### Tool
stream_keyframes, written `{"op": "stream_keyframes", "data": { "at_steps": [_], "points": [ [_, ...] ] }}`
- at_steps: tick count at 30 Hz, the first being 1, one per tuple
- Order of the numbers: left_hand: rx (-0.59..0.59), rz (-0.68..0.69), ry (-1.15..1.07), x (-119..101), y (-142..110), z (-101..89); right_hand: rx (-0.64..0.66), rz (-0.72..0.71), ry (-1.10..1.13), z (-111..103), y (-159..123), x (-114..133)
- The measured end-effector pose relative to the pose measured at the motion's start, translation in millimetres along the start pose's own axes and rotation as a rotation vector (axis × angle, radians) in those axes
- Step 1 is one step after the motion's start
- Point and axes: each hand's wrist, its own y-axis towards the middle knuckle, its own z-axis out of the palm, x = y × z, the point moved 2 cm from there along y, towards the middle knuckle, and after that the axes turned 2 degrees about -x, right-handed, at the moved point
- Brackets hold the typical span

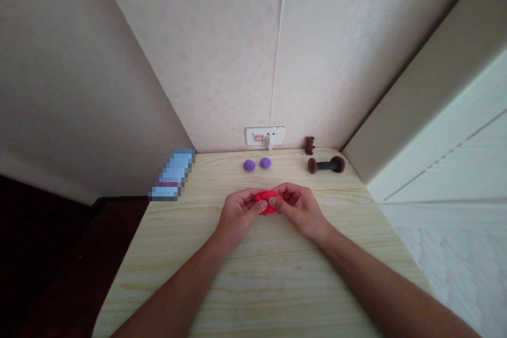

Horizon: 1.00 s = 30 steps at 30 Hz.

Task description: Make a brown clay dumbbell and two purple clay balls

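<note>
Both hands meet over the middle of the table and hold a lump of red modelling clay (pixel 270 207) between them. My left hand (pixel 237 214) pinches its left side, with the thumb on the near face and the fingers curled behind. On the right side, my right hand (pixel 300 208) grips it in the same way, its thumb pressing close to the other thumb. The lump looks flattened and uneven, and the fingers hide part of it. Beyond the hands lie two purple balls, one on the left (pixel 249 165) and one on the right (pixel 265 162).
At the back right lies a dumbbell-shaped piece (pixel 326 165) with brown ends and a dark bar. Behind it, a small brown bear figure (pixel 309 145) stands by the wall. A blurred blue rectangle (pixel 173 175) is at the table's left edge. A wall socket (pixel 265 136) holds a white plug.
</note>
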Motion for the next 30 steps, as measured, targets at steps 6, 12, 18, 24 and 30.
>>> {"op": "stream_keyframes", "data": {
  "at_steps": [6, 12, 18, 24, 30],
  "points": [
    [-0.013, -0.009, -0.07, 3.2, 1.1, -0.3, -0.008, 0.086, 0.127, -2.1, 3.3, -3.5],
    [0.025, -0.005, -0.12, 2.6, 0.9, 0.4, 0.029, 0.176, 0.29, -1.5, 4.1, -6.0],
    [0.038, 0.0, -0.118, 2.6, 1.8, 1.2, 0.029, 0.176, 0.337, -1.1, 4.4, -5.4],
    [-0.02, 0.053, -0.065, 1.9, 0.7, 2.1, -0.005, 0.125, 0.316, 0.2, 2.5, -4.3],
    [-0.07, 0.197, 0.142, 0.2, -4.6, 2.3, 0.009, 0.09, 0.281, 0.7, 1.5, -7.7]
  ]
}}
